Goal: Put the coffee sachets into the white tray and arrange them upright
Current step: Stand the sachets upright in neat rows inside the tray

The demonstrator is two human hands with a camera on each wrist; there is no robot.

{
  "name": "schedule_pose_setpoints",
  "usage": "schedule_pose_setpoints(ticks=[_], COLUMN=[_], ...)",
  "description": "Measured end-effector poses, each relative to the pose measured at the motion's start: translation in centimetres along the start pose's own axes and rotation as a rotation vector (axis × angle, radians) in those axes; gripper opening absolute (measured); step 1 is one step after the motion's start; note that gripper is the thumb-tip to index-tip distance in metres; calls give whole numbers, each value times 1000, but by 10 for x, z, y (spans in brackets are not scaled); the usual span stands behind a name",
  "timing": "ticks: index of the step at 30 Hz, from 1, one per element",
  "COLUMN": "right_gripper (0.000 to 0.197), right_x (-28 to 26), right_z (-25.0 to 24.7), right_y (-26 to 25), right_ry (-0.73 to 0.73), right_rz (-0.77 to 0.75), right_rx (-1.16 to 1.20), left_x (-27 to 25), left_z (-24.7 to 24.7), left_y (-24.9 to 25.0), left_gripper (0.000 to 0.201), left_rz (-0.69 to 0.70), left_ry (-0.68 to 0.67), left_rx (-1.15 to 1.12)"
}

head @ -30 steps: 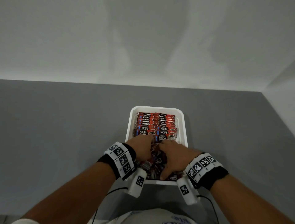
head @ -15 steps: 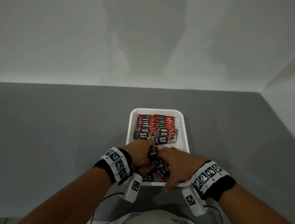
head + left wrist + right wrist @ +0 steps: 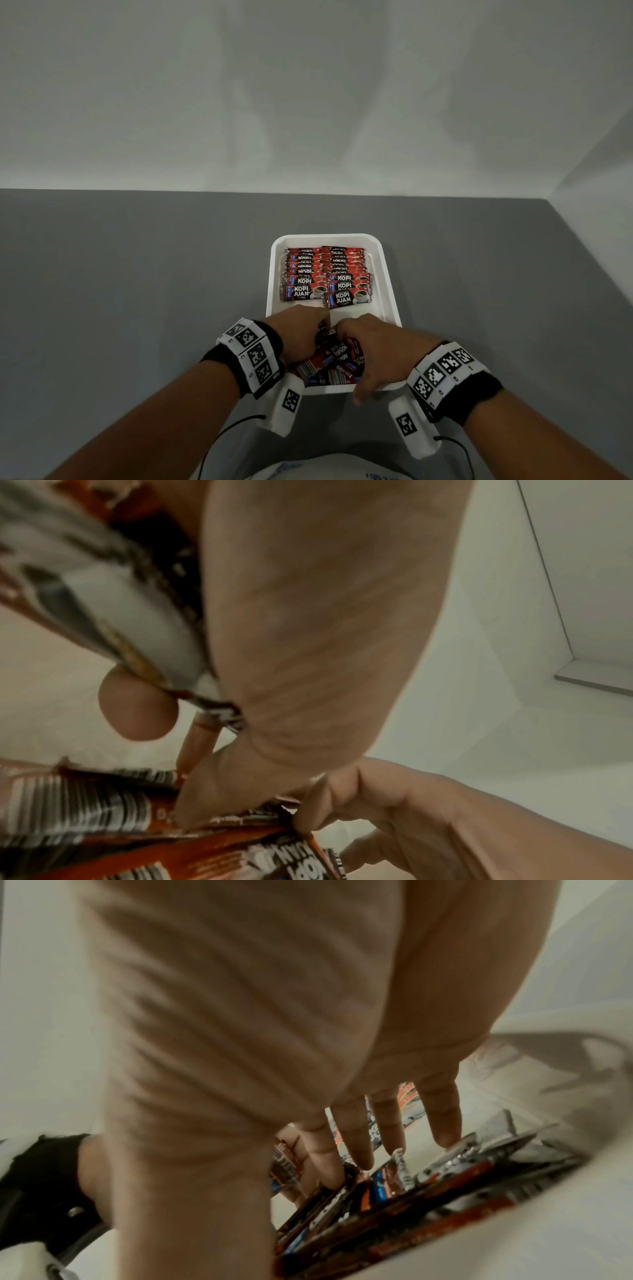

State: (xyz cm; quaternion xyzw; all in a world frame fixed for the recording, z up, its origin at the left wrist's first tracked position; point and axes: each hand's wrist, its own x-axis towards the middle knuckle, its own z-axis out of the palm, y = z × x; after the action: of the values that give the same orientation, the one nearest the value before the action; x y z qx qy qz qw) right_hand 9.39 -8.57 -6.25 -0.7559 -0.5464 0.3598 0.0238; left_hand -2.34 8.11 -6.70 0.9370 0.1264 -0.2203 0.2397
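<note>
While both hands sit over the near end of the tray, here's the layout:

Left hand [image 3: 301, 337]: fingers curled round a sachet [image 3: 113, 610], thumb pinching it.
Loose pile [image 3: 330, 368]: jumbled sachets lying flat between the two hands, at the tray's near end.
Rows [image 3: 325, 274]: two neat columns of upright sachets, filling the far half.
Right hand [image 3: 376, 356]: fingers straight and spread, tips touching the pile, gripping nothing.
Tray [image 3: 388, 284]: white, on the grey table [image 3: 120, 291].

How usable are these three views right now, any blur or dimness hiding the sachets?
Head view: dim but sharp; printing on the arranged sachets is readable. Left wrist view: the held sachet is heavily blurred, too near. Right wrist view: the right hand fills the frame, loose sachets are soft.
</note>
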Motion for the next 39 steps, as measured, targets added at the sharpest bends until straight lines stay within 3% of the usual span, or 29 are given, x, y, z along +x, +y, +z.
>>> schedule_pose_setpoints(ticks=[6,12,15,18,21,23,25,28,33,35,39], right_gripper=[99,65,58,48,33,25,26,35,45,36,20], right_x=[-2,0,3,5,6,9,13,16,21,22,16], right_z=[-1,-13,-15,-18,-28,-36,-43,-50,-54,-57,-62], right_y=[1,-4,-2,3,0,-7,-15,-29,-38,-34,-29], right_ry=[53,124,150,267,434,533,577,545,565,604,675], right_rz=[-27,-61,-54,9,1,0,-6,-45,-97,-86,-43], right_rx=[92,184,213,234,363,547,768,989,1131,1105,1151], left_x=[0,0,-3,-9,-14,-16,-15,-10,-3,-4,-5], left_z=[-8,-13,-16,-25,-31,-34,-37,-40,-43,-45,-46], left_y=[-5,-8,-5,-2,1,5,10,18,26,27,16], left_gripper=[24,19,21,17,23,18,13,26,18,11,14], left_rz=[-37,-68,-84,-101,-156,-124,-53,19,20,18,-61], left_ry=[22,53,65,168,231,293,382,500,645,627,585], left_rx=[-49,-94,-142,-377,-937,-1260,-1427,-1580,-1656,-1667,-1681])
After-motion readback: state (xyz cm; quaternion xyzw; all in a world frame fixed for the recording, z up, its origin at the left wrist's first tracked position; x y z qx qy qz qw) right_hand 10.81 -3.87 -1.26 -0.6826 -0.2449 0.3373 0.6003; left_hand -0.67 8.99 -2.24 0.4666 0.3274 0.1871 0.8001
